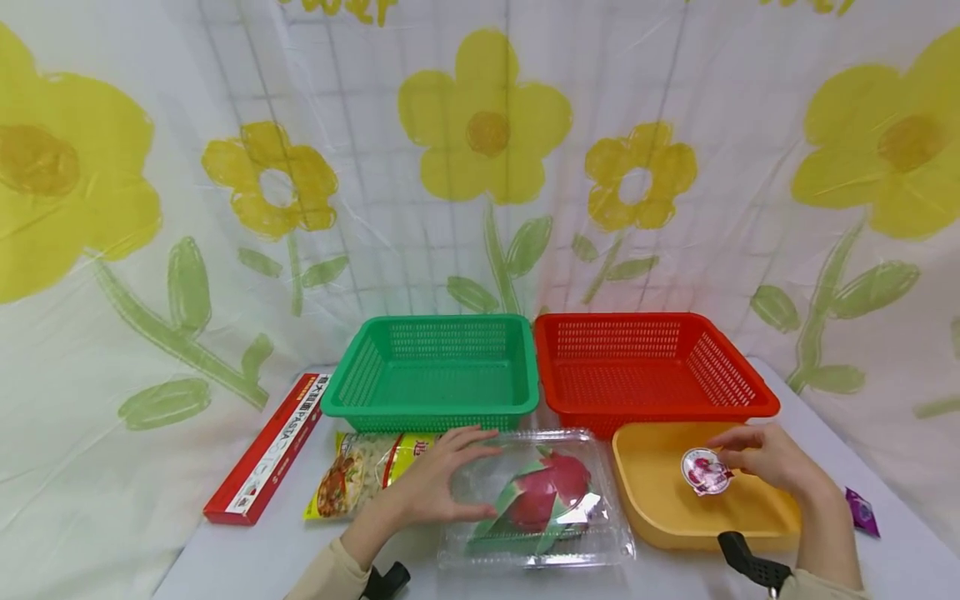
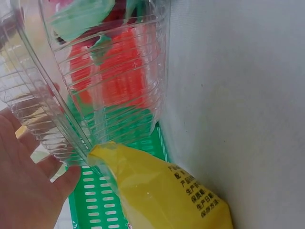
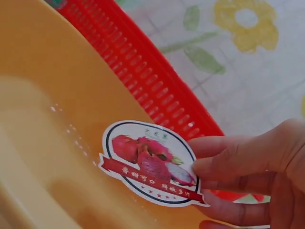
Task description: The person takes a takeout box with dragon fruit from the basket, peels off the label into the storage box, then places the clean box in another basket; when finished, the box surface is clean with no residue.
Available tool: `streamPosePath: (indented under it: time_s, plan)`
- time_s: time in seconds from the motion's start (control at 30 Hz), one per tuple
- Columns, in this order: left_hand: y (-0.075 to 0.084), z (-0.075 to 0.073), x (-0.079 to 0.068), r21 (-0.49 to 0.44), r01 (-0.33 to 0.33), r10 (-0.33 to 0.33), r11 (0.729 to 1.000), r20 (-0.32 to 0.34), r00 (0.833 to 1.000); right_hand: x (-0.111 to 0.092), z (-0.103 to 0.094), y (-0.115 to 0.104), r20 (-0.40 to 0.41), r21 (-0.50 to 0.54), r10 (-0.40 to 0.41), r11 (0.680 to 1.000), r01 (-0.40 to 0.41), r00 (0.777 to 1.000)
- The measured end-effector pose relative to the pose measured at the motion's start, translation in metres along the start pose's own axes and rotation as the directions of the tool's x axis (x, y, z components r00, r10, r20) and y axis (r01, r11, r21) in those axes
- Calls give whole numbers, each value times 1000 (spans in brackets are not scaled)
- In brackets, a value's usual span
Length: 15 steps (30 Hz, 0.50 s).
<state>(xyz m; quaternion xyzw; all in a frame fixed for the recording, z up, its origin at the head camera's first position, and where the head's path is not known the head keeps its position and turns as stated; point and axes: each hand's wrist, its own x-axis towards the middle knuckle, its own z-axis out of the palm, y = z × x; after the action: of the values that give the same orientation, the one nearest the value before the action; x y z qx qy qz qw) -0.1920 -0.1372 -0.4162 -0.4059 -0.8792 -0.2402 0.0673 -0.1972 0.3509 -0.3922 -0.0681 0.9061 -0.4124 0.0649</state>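
My right hand [image 1: 776, 458] pinches a round dragon fruit sticker [image 3: 150, 164] at its edge between thumb and fingers, over the yellow basin [image 1: 637, 529]. The sticker has a red ribbon with white lettering across its lower part. A clear plastic clamshell box [image 1: 543, 562] lies in the middle of the table, its lid down over a red and green dragon fruit [image 1: 551, 492]. My left hand [image 1: 438, 479] has its fingers spread at the left side of this box, fingertips right at its wall. In the left wrist view, the ribbed box wall [image 2: 114, 71] stands beside that hand [image 2: 24, 176].
Behind the box stand a green basket [image 1: 450, 375] and a red basket [image 1: 622, 379], side by side. On the left lie a yellow food packet [image 1: 360, 479], partly behind my left hand, and a red pasta box [image 1: 266, 454]. A small purple packet [image 1: 862, 512] is at far right.
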Motion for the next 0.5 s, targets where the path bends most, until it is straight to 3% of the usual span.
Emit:
streamPosePath:
  time_s: [0.23,0.5]
  plan:
    - [-2,2,-2,-4,-16,16,1000,-13,1000,4,10,3,72,19,-7,1000,5,997]
    - [0,1,-1,-13,-11,11,1000,-10,1000,13,16,-1,35,-40,16,999,-14,999]
